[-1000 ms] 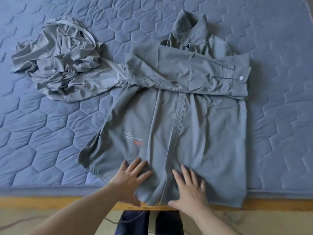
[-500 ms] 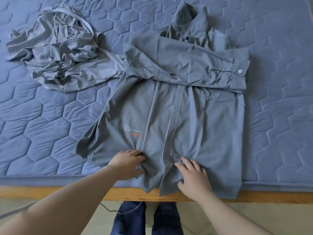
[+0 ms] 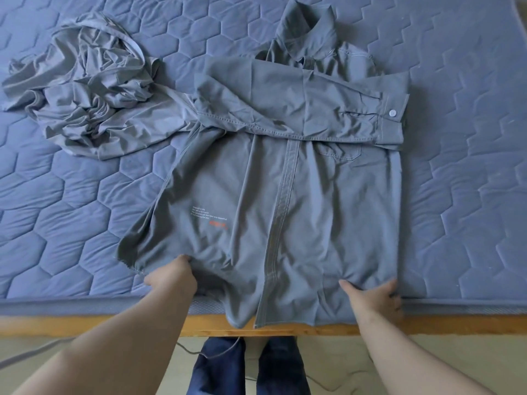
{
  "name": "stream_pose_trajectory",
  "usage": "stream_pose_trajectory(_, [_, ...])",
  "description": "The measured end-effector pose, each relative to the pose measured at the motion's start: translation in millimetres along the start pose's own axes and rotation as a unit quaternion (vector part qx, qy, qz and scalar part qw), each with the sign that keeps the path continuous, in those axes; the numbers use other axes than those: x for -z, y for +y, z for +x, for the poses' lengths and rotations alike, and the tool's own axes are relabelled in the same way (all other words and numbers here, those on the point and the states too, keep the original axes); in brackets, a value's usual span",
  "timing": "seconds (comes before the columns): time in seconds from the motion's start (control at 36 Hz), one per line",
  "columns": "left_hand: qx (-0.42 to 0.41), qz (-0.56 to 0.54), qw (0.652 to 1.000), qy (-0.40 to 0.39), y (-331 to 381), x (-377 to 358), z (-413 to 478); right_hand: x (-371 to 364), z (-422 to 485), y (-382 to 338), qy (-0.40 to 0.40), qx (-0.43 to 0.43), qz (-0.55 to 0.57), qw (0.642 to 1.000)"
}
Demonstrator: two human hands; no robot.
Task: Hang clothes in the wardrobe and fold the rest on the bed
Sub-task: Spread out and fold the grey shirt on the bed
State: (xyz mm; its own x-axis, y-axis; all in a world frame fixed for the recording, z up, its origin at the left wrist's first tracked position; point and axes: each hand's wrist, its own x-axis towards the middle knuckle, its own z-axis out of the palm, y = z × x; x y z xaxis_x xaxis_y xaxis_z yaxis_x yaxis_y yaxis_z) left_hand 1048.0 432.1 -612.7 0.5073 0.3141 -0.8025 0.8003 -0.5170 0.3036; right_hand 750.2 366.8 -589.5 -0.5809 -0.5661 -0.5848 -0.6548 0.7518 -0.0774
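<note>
A grey button-up shirt (image 3: 285, 201) lies front-up on the blue quilted mattress (image 3: 462, 172), collar away from me, with one sleeve folded across its chest. Its hem hangs slightly over the mattress's near edge. My left hand (image 3: 174, 276) grips the hem near the shirt's left corner, fingers curled into the cloth. My right hand (image 3: 373, 295) holds the hem at the right corner, thumb on top and fingers tucked under the fabric.
A crumpled grey garment (image 3: 85, 89) lies in a heap on the mattress at the upper left, touching the shirt's shoulder. The wooden bed frame (image 3: 85, 325) runs along the near edge. My legs in dark trousers (image 3: 248, 366) stand below it on the floor.
Both hands have slid apart from the middle of the hem to its two corners, going from flat pressing to gripping the cloth.
</note>
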Motion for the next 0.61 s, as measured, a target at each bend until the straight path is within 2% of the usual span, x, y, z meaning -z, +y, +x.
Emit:
stream_pose_trajectory(0.06, [-0.003,0.030,0.999,-0.034,0,-4,-4,-1,1,-6,-0.009,-0.004,0.001,1.000])
stream_pose_trajectory(0.14, [-0.099,0.073,0.991,-0.059,-2,-10,-20,-4,-1,-13,-0.012,-0.009,0.005,1.000])
stream_pose_trajectory(0.22, [-0.151,0.100,0.979,-0.090,-4,-17,-44,-6,-11,-16,-0.058,0.038,-0.002,0.998])
stream_pose_trajectory(0.33, [-0.156,0.137,0.964,-0.165,-1,-26,-58,-6,-27,-22,-0.126,0.070,0.022,0.989])
stream_pose_trajectory(0.47, [-0.167,0.156,0.951,-0.206,9,-26,-65,1,-37,-33,-0.165,0.028,0.180,0.969])
stream_pose_trajectory(0.61, [-0.166,0.140,0.948,-0.233,30,-32,-86,14,-45,-55,-0.176,-0.015,0.366,0.914])
